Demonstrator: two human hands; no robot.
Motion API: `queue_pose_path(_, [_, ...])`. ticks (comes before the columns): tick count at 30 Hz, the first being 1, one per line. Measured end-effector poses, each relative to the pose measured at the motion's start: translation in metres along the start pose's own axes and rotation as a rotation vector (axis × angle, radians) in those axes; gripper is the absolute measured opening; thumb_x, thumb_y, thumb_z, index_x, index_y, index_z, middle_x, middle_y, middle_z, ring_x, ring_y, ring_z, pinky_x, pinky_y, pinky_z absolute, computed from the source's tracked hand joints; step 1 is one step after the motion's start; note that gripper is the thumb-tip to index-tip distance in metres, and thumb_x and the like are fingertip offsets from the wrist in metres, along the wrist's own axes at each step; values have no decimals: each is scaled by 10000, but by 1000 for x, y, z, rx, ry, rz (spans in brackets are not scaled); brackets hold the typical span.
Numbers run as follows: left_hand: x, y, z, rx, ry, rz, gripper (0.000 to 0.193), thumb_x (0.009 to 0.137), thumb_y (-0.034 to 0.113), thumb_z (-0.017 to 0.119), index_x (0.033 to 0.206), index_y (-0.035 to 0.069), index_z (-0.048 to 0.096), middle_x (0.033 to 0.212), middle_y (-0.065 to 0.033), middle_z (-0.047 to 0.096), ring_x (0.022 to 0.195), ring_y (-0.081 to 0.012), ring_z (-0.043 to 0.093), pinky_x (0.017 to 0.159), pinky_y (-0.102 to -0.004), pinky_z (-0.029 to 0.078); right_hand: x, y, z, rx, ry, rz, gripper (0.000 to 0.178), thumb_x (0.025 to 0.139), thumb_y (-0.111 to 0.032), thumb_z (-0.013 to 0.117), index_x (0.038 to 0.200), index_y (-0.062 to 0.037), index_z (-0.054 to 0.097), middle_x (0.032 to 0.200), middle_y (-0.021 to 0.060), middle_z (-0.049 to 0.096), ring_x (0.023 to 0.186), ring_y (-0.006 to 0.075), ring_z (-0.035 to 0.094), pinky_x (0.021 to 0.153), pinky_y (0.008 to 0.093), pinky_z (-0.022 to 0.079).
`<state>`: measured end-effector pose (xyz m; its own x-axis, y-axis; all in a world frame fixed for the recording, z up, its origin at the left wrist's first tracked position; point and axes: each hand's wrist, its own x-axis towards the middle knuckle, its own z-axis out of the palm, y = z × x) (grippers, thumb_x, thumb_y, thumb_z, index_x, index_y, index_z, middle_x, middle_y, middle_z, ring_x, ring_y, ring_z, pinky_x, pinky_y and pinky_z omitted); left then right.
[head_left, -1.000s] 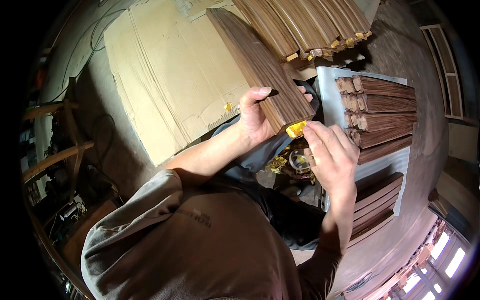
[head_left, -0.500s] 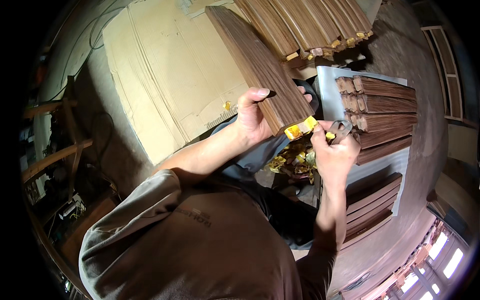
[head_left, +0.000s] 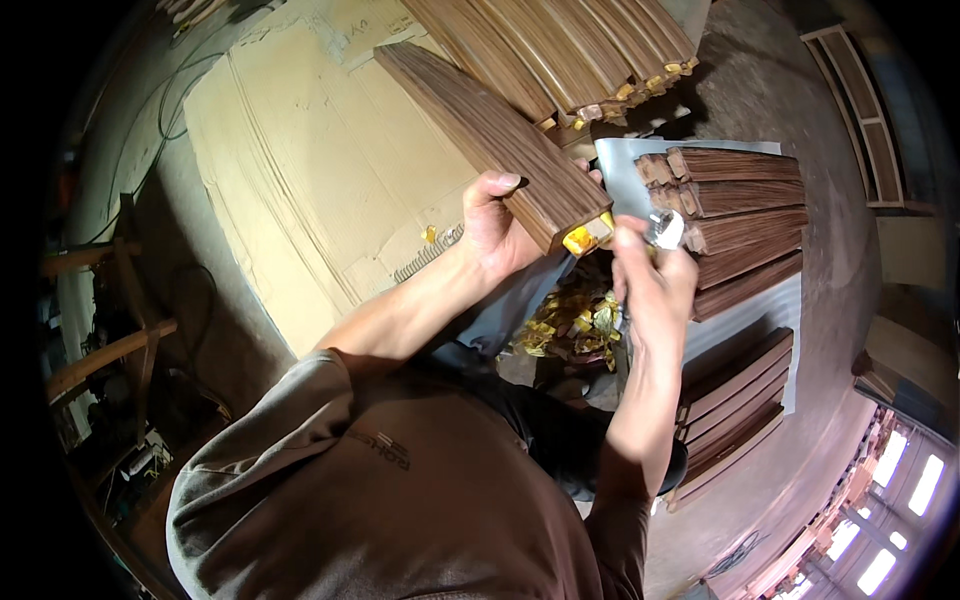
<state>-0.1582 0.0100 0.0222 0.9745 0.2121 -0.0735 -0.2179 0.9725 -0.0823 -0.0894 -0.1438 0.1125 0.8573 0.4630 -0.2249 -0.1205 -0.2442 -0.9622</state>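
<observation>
A long brown wood-grain board (head_left: pixel 490 140) slants across the view, its near end toward me. My left hand (head_left: pixel 492 225) is closed around it close to that end, thumb on top, other fingers partly hidden beneath. Yellow tape (head_left: pixel 582 240) covers part of the end's pale tenon. My right hand (head_left: pixel 652 268) is beside the taped end, fingers curled around a shiny metal tool (head_left: pixel 665 230) whose exact kind I cannot make out. A heap of crumpled yellow tape scraps (head_left: pixel 570 315) lies below the hands.
Flattened cardboard (head_left: pixel 290 150) spreads under the board to the left. More brown boards (head_left: pixel 590 50) with taped ends lie at the far side. At right, stacked boards (head_left: pixel 750 215) rest on a white sheet (head_left: pixel 615 160), with darker pieces (head_left: pixel 740 370) nearer. A wooden frame (head_left: pixel 110 355) stands at left.
The right hand has drawn slightly back from the board's end, and the metal tool has turned and catches the light. Less yellow tape shows on the end. The whole view has shifted a little.
</observation>
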Motion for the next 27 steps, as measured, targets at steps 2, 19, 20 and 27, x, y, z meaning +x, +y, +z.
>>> queue_pose_path(2, [4, 0, -2, -28, 10, -18, 851, 625, 233, 704, 1382, -44, 433, 1377, -213, 531, 1347, -369, 466, 1208, -546, 304, 14, 7, 3, -14, -67, -15, 236, 890, -150, 774, 1001, 43, 693, 712, 52, 672, 504, 35, 510, 449, 199, 375])
queue_pose_path(19, [3, -8, -23, -45, -18, 8, 866, 612, 233, 733, 1374, -63, 448, 1348, -216, 539, 1315, -364, 500, 1204, -567, 304, -14, 52, 1, -113, 8, 11, 30, 863, 7, 659, 838, 11, 675, 663, 41, 659, 533, 55, 562, 475, 212, 418])
queue_pose_path(20, [5, -6, -22, -42, -34, 4, 868, 614, 233, 734, 1378, -62, 446, 1347, -216, 539, 1314, -362, 502, 1205, -571, 302, -27, 58, 3, -202, -47, 33, 40, 864, 5, 659, 825, 6, 666, 658, 22, 646, 544, 45, 559, 491, 210, 427])
queue_pose_path(27, [5, -3, -18, -2, -85, -11, 878, 633, 258, 760, 1383, -71, 444, 1338, -254, 545, 1290, -387, 519, 1182, -565, 335, -71, 7, 2, 236, -42, -40, 53, 865, 43, 665, 887, 25, 620, 677, 42, 610, 508, 73, 534, 458, 226, 435])
